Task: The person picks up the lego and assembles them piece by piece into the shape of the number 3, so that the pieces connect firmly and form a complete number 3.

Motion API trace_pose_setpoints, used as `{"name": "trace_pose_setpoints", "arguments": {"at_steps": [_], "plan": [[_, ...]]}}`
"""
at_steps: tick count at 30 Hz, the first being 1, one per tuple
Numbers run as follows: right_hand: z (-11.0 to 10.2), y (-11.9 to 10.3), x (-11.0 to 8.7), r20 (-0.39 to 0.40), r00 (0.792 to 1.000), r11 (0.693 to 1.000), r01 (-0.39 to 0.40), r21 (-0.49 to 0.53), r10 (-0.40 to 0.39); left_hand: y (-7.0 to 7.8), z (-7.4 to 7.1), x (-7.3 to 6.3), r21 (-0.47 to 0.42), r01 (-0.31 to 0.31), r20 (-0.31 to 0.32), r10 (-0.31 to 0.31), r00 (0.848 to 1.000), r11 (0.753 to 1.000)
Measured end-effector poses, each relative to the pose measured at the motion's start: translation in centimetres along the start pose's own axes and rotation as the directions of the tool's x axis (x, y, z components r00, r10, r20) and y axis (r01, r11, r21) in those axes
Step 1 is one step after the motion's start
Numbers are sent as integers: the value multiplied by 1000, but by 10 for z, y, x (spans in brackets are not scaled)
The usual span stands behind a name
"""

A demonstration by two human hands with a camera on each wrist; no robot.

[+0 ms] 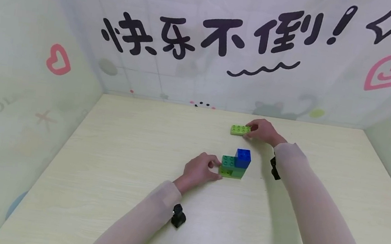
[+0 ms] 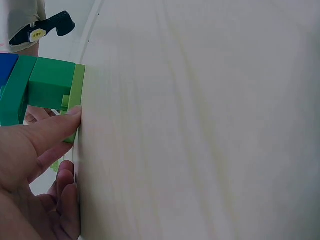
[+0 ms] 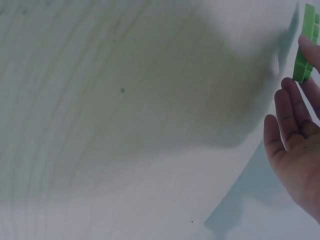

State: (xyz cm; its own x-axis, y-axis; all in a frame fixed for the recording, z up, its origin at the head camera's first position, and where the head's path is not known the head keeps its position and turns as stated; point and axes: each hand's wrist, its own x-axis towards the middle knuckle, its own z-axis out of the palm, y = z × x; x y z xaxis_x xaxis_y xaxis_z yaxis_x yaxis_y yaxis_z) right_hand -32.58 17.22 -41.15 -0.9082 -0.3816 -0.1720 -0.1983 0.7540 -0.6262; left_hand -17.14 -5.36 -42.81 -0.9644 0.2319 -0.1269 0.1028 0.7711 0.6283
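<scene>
A small stack of building blocks stands on the table, with a blue block point(image 1: 243, 158) on top at its right. Below it are a dark green block point(image 1: 228, 161) and a thin lime green base point(image 2: 77, 90). My left hand point(image 1: 199, 168) pinches the stack's left end low down, thumb against the lime base in the left wrist view. Farther back, a flat lime green building block point(image 1: 239, 130) with studs facing up is pinched at its right end by my right hand point(image 1: 264, 132). In the right wrist view the thumb and index finger grip it while the other fingers extend beside it.
The pale wooden table point(image 1: 134, 138) meets a printed cloth backdrop point(image 1: 170, 85) behind the lime block. Cloth walls rise at the left point(image 1: 29, 87) and right. A black wrist camera point(image 1: 178, 216) hangs by the left cuff, another point(image 1: 275, 169) by the right sleeve.
</scene>
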Motion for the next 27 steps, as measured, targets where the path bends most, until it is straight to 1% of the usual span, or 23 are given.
{"name": "trace_pose_setpoints", "arguments": {"at_steps": [6, 11, 16, 20, 24, 27], "plan": [[-4, -4, -4, -6, 1000, 1000, 1, 9, -1, 0, 0, 1, 6, -5, -2, 5, 1000, 1000], [-6, -7, -8, -15, 1000, 1000, 21, 13, -20, 0, 0, 1, 0, -1, -3, 1, 1000, 1000], [-8, -16, -17, -18, 998, 998, 54, 41, -54, -2, 1, -1, -9, -9, -8, 9, 1000, 1000], [-11, -23, -25, -37, 995, 995, 96, 32, -95, -2, 1, -1, -8, -12, -12, 12, 1000, 1000], [-12, -29, -26, -29, 994, 994, 104, 15, -104, -2, 1, -1, -5, -15, -15, 15, 1000, 1000], [-13, -33, -28, -33, 991, 992, 128, -8, -128, -1, 1, -1, -6, -16, -14, 16, 1000, 1000]]}}
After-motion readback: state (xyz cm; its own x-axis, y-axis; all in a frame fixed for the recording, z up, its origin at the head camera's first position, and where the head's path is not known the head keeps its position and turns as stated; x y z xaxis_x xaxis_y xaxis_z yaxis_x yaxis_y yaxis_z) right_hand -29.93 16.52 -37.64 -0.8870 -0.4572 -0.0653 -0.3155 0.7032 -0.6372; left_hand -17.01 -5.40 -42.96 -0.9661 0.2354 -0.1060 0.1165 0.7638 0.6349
